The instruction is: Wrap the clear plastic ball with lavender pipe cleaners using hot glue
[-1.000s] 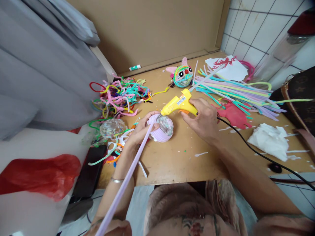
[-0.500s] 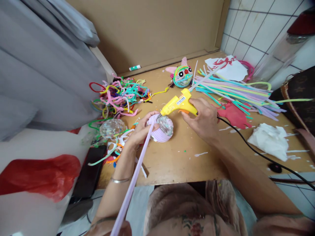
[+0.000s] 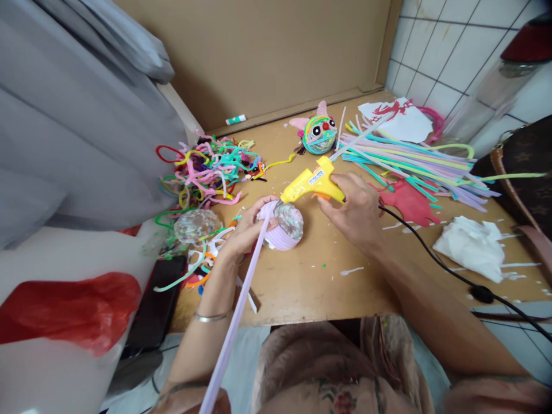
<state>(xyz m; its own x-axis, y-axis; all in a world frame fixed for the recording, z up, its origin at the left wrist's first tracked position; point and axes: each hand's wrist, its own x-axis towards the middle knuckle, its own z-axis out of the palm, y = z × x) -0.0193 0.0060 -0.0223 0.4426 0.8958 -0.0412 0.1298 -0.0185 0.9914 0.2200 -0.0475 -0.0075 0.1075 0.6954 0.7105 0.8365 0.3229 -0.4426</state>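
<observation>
My left hand (image 3: 249, 228) is closed around a small round ball (image 3: 290, 223) whose lower side is wrapped in lilac pipe cleaner; its upper part is clear with coloured bits showing. A long lilac pipe cleaner (image 3: 237, 322) trails from the ball past my left forearm towards me. My right hand (image 3: 357, 211) grips a yellow hot glue gun (image 3: 311, 183), fingers around the handle by its orange trigger. The gun's nozzle touches or nearly touches the ball beside the lilac strip; I cannot tell which. A clear glue stick (image 3: 362, 135) sticks out of its back.
Tangled pipe cleaners (image 3: 211, 167) and a clear ball (image 3: 197, 225) lie left. A decorated ball with eyes (image 3: 319, 134) stands at the back. Straight pipe cleaners (image 3: 414, 158), a red cutout (image 3: 407, 201) and white tissue (image 3: 470, 247) lie right. The gun's black cord (image 3: 425, 244) crosses the table.
Both hands, the ball and the glue gun stay nearly in place. The trailing end of the lilac pipe cleaner has shifted slightly right, and the cord on the right has moved a little.
</observation>
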